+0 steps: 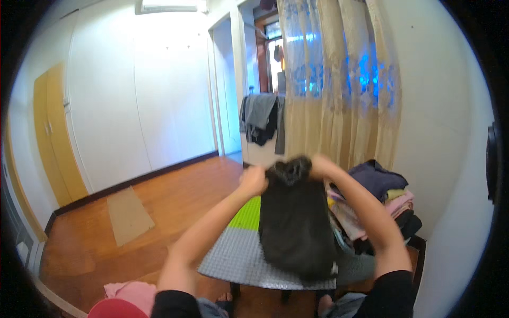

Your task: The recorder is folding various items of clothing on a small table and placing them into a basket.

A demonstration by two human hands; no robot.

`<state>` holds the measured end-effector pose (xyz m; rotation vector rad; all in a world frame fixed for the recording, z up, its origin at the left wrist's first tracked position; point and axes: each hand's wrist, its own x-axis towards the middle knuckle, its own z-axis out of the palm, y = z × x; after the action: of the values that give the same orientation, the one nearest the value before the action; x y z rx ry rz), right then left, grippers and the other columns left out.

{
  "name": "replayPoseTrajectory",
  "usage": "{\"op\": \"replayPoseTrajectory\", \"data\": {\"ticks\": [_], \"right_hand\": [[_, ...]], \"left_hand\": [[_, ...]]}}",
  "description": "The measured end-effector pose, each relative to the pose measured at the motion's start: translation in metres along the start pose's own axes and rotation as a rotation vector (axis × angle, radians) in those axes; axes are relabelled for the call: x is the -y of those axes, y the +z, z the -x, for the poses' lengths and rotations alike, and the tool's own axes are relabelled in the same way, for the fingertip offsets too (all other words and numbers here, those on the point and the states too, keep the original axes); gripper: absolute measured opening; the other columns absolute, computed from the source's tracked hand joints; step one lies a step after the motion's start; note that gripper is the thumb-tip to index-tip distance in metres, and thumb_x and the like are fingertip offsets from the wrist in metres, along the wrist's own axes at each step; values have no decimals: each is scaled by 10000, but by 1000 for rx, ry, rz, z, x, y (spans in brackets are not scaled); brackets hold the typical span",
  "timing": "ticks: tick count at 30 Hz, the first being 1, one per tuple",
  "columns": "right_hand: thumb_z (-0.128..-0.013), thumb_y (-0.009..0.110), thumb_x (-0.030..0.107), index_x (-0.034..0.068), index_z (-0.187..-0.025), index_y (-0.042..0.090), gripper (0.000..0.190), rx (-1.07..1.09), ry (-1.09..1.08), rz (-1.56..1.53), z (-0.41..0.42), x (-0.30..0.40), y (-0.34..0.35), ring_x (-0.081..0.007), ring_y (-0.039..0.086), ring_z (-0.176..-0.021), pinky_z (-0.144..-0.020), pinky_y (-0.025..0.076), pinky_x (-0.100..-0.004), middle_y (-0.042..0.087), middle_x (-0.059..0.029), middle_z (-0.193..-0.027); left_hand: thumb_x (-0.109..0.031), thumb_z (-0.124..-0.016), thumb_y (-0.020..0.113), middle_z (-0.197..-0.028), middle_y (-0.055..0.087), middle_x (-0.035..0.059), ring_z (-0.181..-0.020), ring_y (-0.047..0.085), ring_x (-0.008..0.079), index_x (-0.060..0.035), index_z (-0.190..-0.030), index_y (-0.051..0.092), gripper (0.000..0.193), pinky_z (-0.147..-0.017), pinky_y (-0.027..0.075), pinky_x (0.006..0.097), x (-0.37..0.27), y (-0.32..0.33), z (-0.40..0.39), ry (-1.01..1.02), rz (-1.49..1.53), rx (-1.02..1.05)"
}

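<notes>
A black cloth garment [296, 230] hangs between my hands over a small table [238, 254] with a silver textured and bright green top. My left hand [254, 181] grips its upper left side, and my right hand [319, 167] grips its upper right side; both are somewhat blurred. The garment's top edge is bunched and dark, and a small pale tag shows at its lower right corner. Its lower part hides much of the tabletop. Just right of it stands a pile of folded and loose clothes [373, 179], near my right forearm.
Grey and black clothes [260, 111] hang over a low partition beside a beige curtain [338, 131]. Flat cardboard [129, 216] lies on the wooden floor. At the lower left are a pink cloth [133, 292] and a red rounded object [117, 309]. A white wall stands close on the right.
</notes>
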<state>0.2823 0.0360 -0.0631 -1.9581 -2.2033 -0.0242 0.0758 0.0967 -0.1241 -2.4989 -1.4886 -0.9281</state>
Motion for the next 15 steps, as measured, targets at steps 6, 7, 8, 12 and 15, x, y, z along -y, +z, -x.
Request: {"op": "replayPoseTrajectory", "data": {"ticks": [6, 7, 8, 12, 15], "right_hand": [[-673, 528, -42, 37, -898, 535, 239, -1358, -83, -135, -31, 23, -114, -339, 552, -833, -690, 438, -407, 573, -177, -851], [-660, 529, -54, 43, -892, 521, 252, -1560, -303, -114, -27, 22, -116, -340, 541, -827, -690, 431, -406, 563, -164, -843], [-660, 529, -54, 43, -892, 521, 252, -1553, -297, -114, -21, 21, -116, -340, 541, -827, -690, 431, -406, 563, -164, -843], [-619, 552, -46, 45, -878, 514, 277, -1583, -462, -147, 1, 12, -84, -344, 525, -766, -671, 422, -400, 545, -142, -806], [-575, 594, -8, 57, -837, 527, 279, -1358, -428, -222, 33, 20, -25, -333, 523, -759, -641, 423, -389, 546, -131, -781]], "left_hand": [[10, -687, 511, -801, 563, 218, -797, 530, 390, -14, -821, 538, 138, -680, 414, 438, -76, -108, -105, 173, 402, -885], [21, -680, 518, -781, 559, 215, -785, 526, 390, -12, -808, 531, 133, -671, 410, 432, -76, -120, -106, 262, 437, -954], [60, -660, 500, -783, 549, 207, -785, 519, 392, -6, -814, 522, 169, -673, 408, 428, -74, -130, -103, 383, 397, -1002], [120, -634, 458, -871, 538, 195, -804, 522, 377, -1, -846, 520, 252, -673, 422, 398, -66, -126, -70, 451, 421, -885], [46, -680, 536, -772, 538, 149, -650, 535, 267, -1, -842, 542, 168, -569, 427, 313, -28, -87, -31, 476, 350, -770]]}}
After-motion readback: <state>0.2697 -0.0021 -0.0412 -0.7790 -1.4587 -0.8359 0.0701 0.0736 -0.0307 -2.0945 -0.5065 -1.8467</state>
